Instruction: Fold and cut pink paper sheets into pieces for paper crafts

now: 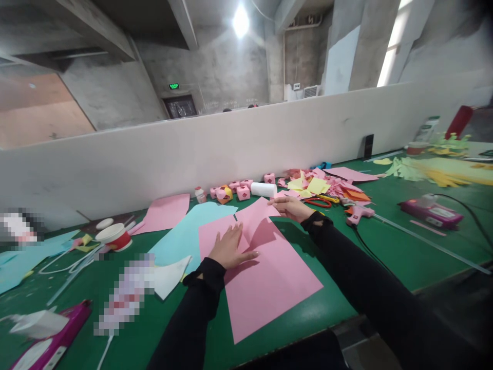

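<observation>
A large sheet of pink paper (271, 288) lies in front of me, its far part cut or folded and lifted. My left hand (230, 246) rests on its left side with the fingers spread flat. At the far right corner, my right hand (290, 207) pinches the raised edge, which curls up and throws a shadow on the sheet. Partly under the pink paper's left side is a light blue sheet (181, 231). A white paper piece (169, 277) lies left of my left wrist.
Beyond my hands stand several small pink paper boxes (243, 193), a white roll (264, 189) and a heap of paper scraps (319, 183). A pink glue gun (359, 213) lies right. On the left are a paper cup (115, 237) and a purple power strip (57, 339).
</observation>
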### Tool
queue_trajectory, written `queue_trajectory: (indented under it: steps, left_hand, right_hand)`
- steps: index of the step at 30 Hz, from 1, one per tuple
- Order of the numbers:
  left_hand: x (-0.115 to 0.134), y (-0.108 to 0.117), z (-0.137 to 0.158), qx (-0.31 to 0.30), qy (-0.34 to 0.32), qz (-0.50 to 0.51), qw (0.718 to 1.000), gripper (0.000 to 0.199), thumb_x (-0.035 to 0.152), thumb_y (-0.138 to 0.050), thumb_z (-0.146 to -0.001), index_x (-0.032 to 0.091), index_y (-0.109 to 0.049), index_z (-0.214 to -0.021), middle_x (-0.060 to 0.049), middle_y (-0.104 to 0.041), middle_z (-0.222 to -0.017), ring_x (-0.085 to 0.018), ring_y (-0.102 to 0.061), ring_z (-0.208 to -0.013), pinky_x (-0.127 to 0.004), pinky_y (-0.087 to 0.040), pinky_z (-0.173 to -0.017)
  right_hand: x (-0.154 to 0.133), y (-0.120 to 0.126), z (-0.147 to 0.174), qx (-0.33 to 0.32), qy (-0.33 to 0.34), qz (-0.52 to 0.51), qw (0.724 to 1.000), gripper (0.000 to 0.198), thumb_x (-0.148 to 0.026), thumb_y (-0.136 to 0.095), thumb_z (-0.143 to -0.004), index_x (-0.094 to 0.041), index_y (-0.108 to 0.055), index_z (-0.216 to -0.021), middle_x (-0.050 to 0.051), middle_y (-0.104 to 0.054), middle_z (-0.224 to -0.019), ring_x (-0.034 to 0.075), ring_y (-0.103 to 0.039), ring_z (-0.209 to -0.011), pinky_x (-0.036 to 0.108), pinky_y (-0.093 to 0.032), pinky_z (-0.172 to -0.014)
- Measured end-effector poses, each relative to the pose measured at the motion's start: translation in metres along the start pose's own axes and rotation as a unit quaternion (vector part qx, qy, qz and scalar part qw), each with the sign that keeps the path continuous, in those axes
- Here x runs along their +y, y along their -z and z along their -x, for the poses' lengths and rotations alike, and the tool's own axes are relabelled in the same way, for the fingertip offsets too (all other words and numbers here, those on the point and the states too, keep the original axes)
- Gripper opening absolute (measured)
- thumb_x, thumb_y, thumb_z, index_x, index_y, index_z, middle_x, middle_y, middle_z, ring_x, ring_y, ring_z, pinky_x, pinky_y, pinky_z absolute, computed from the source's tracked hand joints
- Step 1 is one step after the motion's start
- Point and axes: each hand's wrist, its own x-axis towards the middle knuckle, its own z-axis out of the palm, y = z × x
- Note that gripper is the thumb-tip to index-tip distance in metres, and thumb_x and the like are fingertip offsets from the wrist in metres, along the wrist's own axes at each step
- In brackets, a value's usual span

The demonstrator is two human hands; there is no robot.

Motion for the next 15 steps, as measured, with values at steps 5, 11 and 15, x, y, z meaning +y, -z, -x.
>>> queue_trajectory:
  steps: [5,11,15]
  left_hand:
    - [-0.008,0.004,0.000,0.071,0.022,-0.018,0.997,0.051,0.031,-0.048,-0.087,0.025,-0.048,-0.137,-0.008,-0.055,-0.136,-0.027,-0.050,-0.126,-0.045,-0.029,-0.109]
    - [-0.022,0.028,0.007,0.160,0.088,-0.021,0.983,0.033,0.029,-0.045,-0.087,0.026,-0.070,-0.109,-0.005,-0.072,-0.109,-0.025,-0.063,-0.103,-0.033,-0.045,-0.087]
    - [-0.034,0.051,0.018,0.272,0.180,0.044,0.944,0.029,0.045,-0.059,-0.078,0.028,-0.073,-0.098,-0.003,-0.074,-0.085,-0.024,-0.066,-0.085,-0.029,-0.046,-0.072]
  right_hand:
    - [0.005,0.000,-0.002,-0.028,0.086,-0.042,0.995,0.033,-0.010,-0.069,-0.067,-0.015,-0.067,-0.100,0.008,-0.072,-0.099,0.015,-0.067,-0.093,0.026,-0.052,-0.087]
    - [0.006,0.002,-0.007,0.077,0.157,0.103,0.979,0.027,-0.038,-0.077,-0.061,-0.015,-0.066,-0.070,0.004,-0.069,-0.079,0.017,-0.062,-0.078,0.028,-0.050,-0.073]
    - [-0.001,0.004,-0.005,0.102,0.193,-0.015,0.976,0.039,-0.049,-0.079,-0.057,-0.017,-0.059,-0.067,0.000,-0.064,-0.071,0.013,-0.057,-0.068,0.023,-0.045,-0.064]
